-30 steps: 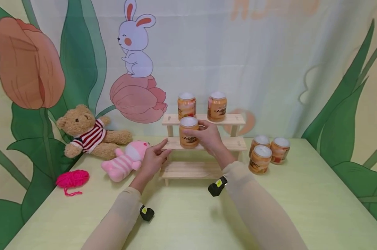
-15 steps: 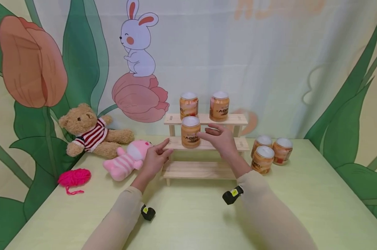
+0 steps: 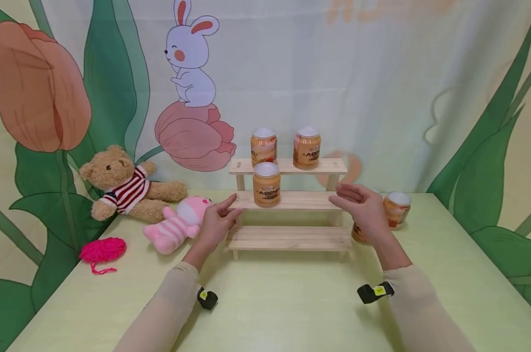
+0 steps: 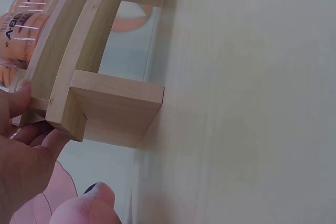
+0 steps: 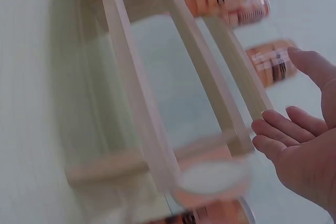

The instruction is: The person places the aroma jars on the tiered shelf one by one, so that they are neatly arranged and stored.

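Observation:
A three-tier wooden rack (image 3: pixel 296 237) stands on the table. My left hand (image 3: pixel 214 226) holds the left end of its middle tier; in the left wrist view the thumb lies over the board's end and the fingers curl beneath. On that tier, left of centre, an orange jar (image 3: pixel 267 186) with a white lid stands upright. Two similar jars, one left (image 3: pixel 263 150) and one right (image 3: pixel 307 150), occupy the top tier. My right hand (image 3: pixel 365 212) holds nothing, fingers extended beside the rack's right end, partly covering the jars on the table.
Right of the rack, one orange jar (image 3: pixel 396 211) shows beside my hand and another (image 3: pixel 360 233) peeks out below it. To the left lie a teddy bear (image 3: pixel 126 188), a pink striped plush (image 3: pixel 174 233) and pink yarn (image 3: pixel 102 250). A printed curtain (image 3: pixel 380 88) hangs behind.
My right hand has let go of the jar on the middle tier and moved right, over to the jars on the table. The left hand has stayed on the rack.

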Available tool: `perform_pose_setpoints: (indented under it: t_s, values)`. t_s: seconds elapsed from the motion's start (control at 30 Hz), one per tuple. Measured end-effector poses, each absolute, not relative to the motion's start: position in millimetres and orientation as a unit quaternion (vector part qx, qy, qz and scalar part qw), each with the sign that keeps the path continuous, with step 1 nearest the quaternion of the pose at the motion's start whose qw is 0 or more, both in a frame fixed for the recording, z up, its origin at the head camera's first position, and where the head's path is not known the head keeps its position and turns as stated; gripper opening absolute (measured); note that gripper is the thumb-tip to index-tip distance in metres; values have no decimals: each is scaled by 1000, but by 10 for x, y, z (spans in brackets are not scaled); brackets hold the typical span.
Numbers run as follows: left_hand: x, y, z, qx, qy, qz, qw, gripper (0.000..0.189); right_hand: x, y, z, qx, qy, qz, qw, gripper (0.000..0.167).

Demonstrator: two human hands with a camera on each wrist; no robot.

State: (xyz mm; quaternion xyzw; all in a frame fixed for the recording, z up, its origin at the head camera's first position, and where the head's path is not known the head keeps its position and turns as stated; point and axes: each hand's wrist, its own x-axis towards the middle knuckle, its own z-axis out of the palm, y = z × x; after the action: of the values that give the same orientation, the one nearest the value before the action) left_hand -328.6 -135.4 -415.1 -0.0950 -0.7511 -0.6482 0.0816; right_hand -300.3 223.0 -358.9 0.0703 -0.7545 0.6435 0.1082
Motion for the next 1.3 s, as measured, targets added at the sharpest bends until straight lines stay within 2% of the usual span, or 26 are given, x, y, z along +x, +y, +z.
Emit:
perform_pose_setpoints:
  t_s: [0.27,0.57,0.73,0.9,1.03,1.3]
  values:
    - [-3289,-1361,-4166,-102,-746,-653,80,52,-3036,2900,-3610,-36,-730,661,170,68]
    - [-3272,-1360,-4122,-93,-751,-650,74,52,-3173,3464,-3799,-104,-663,708,220,59]
    - [-3278,-1365,-4122,-90,-757,-644,69,52,-3263,3599,-3920,-173,-695,668,201,73]
    - [-3300,-1374,-4145,-87,-755,-646,73,51,-3382,3656,-4068,-172,-745,625,160,85]
    - [-3295,-1374,-4140,-85,-757,-644,70,51,-3429,3674,-4171,-147,-787,585,131,88]
    - [-3282,-1382,-4149,-84,-757,-644,72,51,-3518,3678,-4305,-130,-787,591,121,88]
